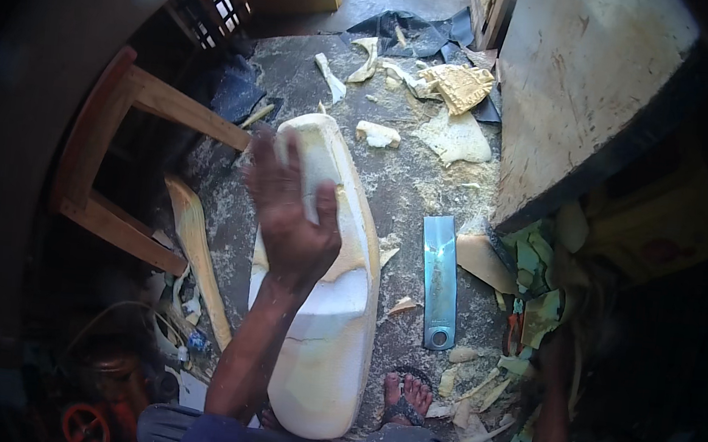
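Observation:
A long cream and white foam pad (pixel 322 329), shaped like a seat cushion, lies lengthwise in front of me, its near end by my legs. My left hand (pixel 293 211) is over the upper half of the pad, fingers spread and slightly blurred, holding nothing. Whether the palm touches the foam I cannot tell. At the right my right forearm (pixel 556 402) reaches into shadow beside a heap of foam scraps (pixel 540 320); the fingers there are hidden. Between pad and heap rests a flat bluish metallic strip (pixel 440 285) with a round hole at its near end.
Foam crumbs and offcuts (pixel 454 137) litter the dark floor (pixel 409 175). A wooden frame (pixel 181 111) stands at the left, near a curved wooden piece (pixel 198 249). A large worn board (pixel 588 90) leans at the right. Orange-handled pliers (pixel 515 329) lie by the scraps. My sandalled foot (pixel 407 397) is beside the pad.

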{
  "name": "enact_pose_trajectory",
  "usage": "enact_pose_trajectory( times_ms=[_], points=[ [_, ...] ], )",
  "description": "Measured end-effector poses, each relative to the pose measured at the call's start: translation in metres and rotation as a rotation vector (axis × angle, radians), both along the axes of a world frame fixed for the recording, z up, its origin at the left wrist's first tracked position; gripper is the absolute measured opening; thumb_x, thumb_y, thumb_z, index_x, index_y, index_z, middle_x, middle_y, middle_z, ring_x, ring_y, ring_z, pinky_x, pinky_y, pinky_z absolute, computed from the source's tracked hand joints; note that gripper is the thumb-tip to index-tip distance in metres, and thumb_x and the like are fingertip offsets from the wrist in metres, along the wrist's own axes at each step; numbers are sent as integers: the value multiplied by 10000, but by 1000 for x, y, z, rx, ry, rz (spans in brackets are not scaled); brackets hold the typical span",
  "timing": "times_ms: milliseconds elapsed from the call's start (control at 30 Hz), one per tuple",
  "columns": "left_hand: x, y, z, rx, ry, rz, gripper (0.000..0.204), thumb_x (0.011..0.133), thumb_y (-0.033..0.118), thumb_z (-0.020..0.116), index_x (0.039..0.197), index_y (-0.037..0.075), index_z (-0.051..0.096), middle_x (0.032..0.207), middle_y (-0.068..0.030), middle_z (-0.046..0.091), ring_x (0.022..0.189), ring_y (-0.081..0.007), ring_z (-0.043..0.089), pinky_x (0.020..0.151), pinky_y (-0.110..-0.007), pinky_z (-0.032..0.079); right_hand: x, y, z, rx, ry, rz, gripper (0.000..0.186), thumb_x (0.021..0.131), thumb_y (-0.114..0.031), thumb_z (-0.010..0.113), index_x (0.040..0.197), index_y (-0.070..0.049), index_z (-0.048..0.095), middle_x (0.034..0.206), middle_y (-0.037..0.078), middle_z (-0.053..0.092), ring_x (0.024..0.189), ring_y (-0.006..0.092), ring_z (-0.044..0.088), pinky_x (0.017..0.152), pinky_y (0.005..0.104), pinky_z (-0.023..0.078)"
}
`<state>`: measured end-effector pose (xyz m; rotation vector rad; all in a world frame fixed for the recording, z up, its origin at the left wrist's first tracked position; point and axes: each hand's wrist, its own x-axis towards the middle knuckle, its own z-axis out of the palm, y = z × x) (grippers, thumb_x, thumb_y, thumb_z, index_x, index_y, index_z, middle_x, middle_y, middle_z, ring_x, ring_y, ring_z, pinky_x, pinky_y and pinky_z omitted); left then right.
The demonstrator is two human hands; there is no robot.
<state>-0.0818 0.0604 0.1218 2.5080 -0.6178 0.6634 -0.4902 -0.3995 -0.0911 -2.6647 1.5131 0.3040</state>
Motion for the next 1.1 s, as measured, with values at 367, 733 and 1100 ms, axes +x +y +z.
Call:
enact_pose_trajectory(
  times_ms=[367, 733, 1100],
  points=[
    [-66, 18, -121, 310, 413, -12, 662, 1040, 426, 480, 1632, 162, 343, 1701, -229, 212, 1569, -469, 161, 1226, -685, 76, 27, 45, 41, 74, 63, 54, 376, 867, -235, 734, 1165, -12, 674, 1284, 227, 646, 1231, 400, 605, 981, 492, 502],
    [-75, 68, -106, 343, 639, 307, 717, 1058, 436, 433, 1649, 79, 240, 1711, -251, 131, 1581, -457, 104, 1248, -646, 85, 381, 271, 181, 848, -1043, 515, 631, 1052, -421, 530, 1518, 2, 471, 1557, 252, 473, 1471, 382, 431, 1213, 449, 338],
    [-79, 70, -114, 217, 485, 323, 745, 1040, 512, 435, 1643, 107, 271, 1699, -253, 149, 1573, -463, 121, 1235, -680, 57, 420, 355, 75, 1008, -539, 738, 663, 1118, -463, 270, 1604, -13, 271, 1566, 310, 399, 1444, 461, 407, 1193, 471, 325]
  ],
)
